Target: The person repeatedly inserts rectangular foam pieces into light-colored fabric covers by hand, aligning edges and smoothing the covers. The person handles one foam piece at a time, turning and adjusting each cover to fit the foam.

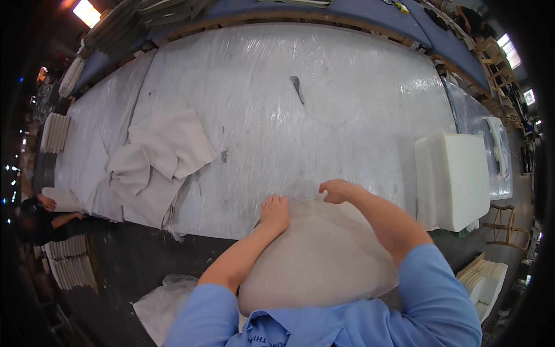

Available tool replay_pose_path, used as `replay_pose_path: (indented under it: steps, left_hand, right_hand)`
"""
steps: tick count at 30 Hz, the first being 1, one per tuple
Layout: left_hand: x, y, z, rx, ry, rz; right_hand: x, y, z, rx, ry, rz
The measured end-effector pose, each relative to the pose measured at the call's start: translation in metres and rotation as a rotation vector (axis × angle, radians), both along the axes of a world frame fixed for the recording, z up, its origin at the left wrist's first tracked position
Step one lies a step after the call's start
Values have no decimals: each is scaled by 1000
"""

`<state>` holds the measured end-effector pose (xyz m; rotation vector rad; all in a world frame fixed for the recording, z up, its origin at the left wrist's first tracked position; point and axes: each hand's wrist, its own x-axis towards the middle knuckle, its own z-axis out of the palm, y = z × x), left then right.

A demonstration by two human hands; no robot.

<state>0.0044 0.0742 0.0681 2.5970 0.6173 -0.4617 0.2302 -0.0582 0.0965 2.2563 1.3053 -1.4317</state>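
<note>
A beige fabric-covered cushion (pixel 324 257) lies close against my body at the near edge of the plastic-wrapped table (pixel 277 144). My left hand (pixel 274 214) grips its far left corner, fingers bent together over the edge. At the cushion's far right edge, my right hand (pixel 337 191) is closed in a pinch with the knuckles raised. It seems to hold the edge of the cover, though the fingertips are partly hidden. Farther left on the table, loose beige fabric pieces (pixel 165 153) lie in a rumpled heap.
White foam pads (pixel 454 182) are stacked on the table's right side. Clear plastic (pixel 167 306) lies low at the left. A person (pixel 43 217) handles a pale cushion at the far left. Wooden frames (pixel 509 225) stand at the right. Blue-topped tables (pixel 347 14) run along the back.
</note>
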Motion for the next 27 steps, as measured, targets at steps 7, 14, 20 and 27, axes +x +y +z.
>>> replay_pose_path:
  steps: [7,14,20,27]
  left_hand:
    - [-16,20,-38,-23,63,135]
    - [-12,17,-22,-58,146,143]
    - [-18,27,-33,-125,63,94]
    - [-4,6,-26,-478,56,259]
  right_hand:
    - [-63,64,-8,-163,163,-161]
    - [-57,43,-23,-167,-91,-39]
    - [-60,22,-27,117,-207,-80]
    - [-49,-10,-35,293,18,-356]
